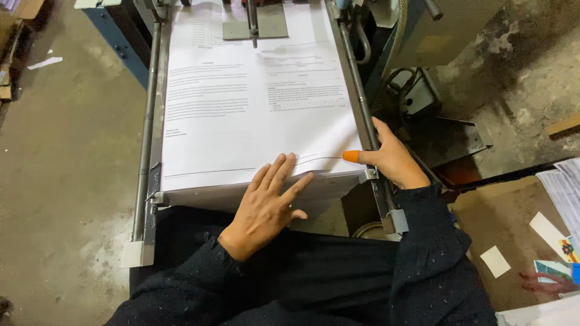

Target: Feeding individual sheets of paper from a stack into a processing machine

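White paper stack [254, 115] under left hand [269, 202], right hand [393, 160] seemingly alongside

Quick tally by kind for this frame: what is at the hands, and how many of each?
Hands: 2, the left hand flat on the paper, the right hand at the side rail
Printed paper stack: 1
Orange fingertip cover: 1
Metal side rails: 2, left rail and right rail
Total: 6

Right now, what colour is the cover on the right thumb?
Orange thumb cover on the right hand, seen in the head view.
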